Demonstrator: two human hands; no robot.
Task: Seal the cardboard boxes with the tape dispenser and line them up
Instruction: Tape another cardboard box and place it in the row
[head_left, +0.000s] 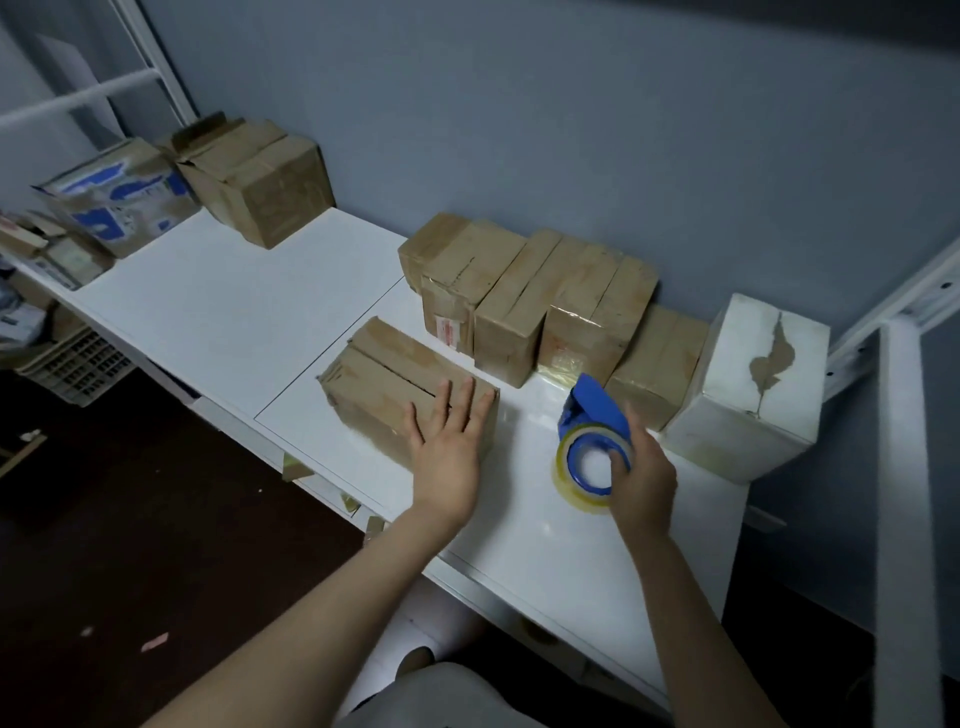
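Two hands (448, 451), one dispenser (592, 415), one touched box (384, 379)

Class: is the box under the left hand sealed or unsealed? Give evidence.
Unsealed: a dark gap runs between the top flaps of the box under the left hand; no tape bridges it.

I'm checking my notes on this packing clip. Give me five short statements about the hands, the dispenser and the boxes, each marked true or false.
1. The left hand lies flat, fingers straight, on the cardboard box in front. True.
2. The tape dispenser is red. False: it is blue and carries a roll of clear tape.
3. The right hand holds the tape dispenser. True.
4. The white box stands at the left end of the row of brown boxes. False: it stands at the right end.
5. The dispenser lies on top of the box under the left hand. False: it is held to the right of that box.
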